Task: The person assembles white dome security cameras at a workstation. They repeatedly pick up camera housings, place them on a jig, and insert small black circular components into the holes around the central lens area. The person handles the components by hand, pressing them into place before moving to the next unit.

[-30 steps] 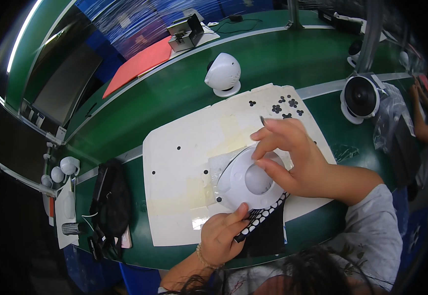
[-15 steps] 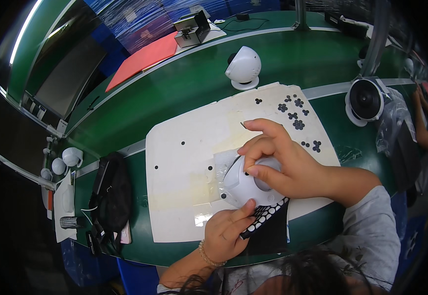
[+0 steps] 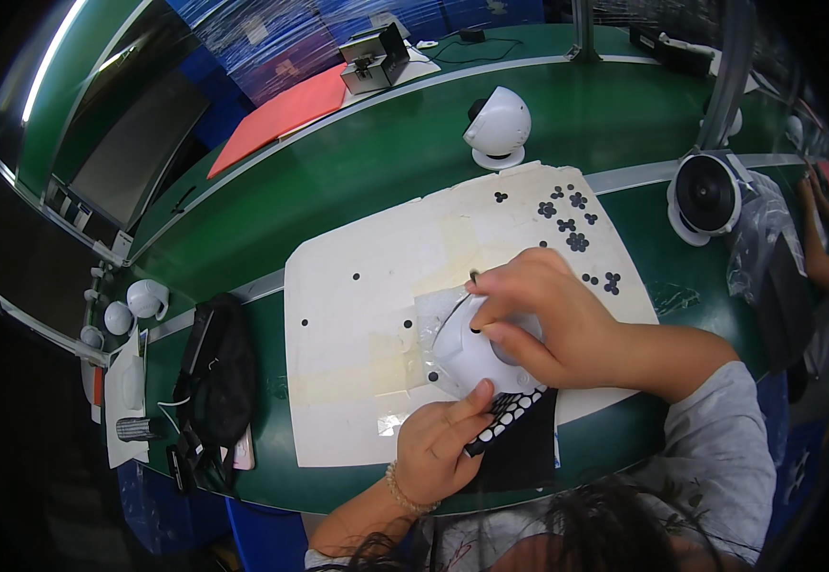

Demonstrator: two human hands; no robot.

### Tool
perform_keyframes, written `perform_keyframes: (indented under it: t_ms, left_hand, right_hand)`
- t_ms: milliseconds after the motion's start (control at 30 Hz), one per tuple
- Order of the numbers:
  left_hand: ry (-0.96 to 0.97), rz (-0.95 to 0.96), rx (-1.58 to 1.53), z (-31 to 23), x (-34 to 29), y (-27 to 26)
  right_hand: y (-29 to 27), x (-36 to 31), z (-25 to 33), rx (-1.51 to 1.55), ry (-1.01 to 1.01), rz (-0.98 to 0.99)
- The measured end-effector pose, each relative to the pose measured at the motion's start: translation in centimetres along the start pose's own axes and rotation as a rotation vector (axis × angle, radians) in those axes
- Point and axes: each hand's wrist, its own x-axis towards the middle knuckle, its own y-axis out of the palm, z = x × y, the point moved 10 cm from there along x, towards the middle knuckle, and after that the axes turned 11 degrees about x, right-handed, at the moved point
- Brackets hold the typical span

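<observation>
A white rounded plastic housing (image 3: pixel 462 355) lies tilted on the pale board in front of me. My left hand (image 3: pixel 438 446) holds a black strip with rows of white round spots (image 3: pixel 511 418) at its near side, with a fingertip touching the housing. Over the housing, my right hand (image 3: pixel 557 324) is closed, its thumb and a finger at a small black round pad (image 3: pixel 476 331) on the white surface. Another small dark piece (image 3: pixel 473 277) shows at a fingertip of this hand. Beneath the housing, clear plastic film (image 3: pixel 429 310) peeks out.
Several black round pads, loose and in clusters (image 3: pixel 577 242), lie on the board (image 3: pixel 338 410). Beyond it stands a white device (image 3: pixel 500 126) on the green belt. Another device (image 3: pixel 707 195) sits at right. A black bag (image 3: pixel 219 372) lies left. A co-worker's arm (image 3: pixel 820 229) shows far right.
A raised finger of my right hand has come down toward the housing, bringing the small dark piece at its tip lower. The white device on the green belt has shifted right.
</observation>
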Motion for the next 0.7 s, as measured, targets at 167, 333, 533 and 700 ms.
perform_keyframes:
  t_ms: [167,333,533,700]
  left_hand:
    - [-0.004,0.009,0.025,-0.2,-0.2,-0.2]
    - [-0.007,-0.012,0.004,0.0,-0.3,-0.3]
    - [0.021,-0.111,0.022,0.0,-0.2,-0.8]
    - [0.024,-0.131,0.032,-0.1,-0.2,-0.8]
  right_hand:
    - [-0.5,-1.1,1.7,-0.25,0.0,0.096]
    - [-0.9,-4.0,-0.2,0.095,0.161,0.044]
    - [0.4,-4.1,-1.1,0.183,0.226,0.054]
    - [0.4,-4.2,-1.2,0.17,0.211,0.054]
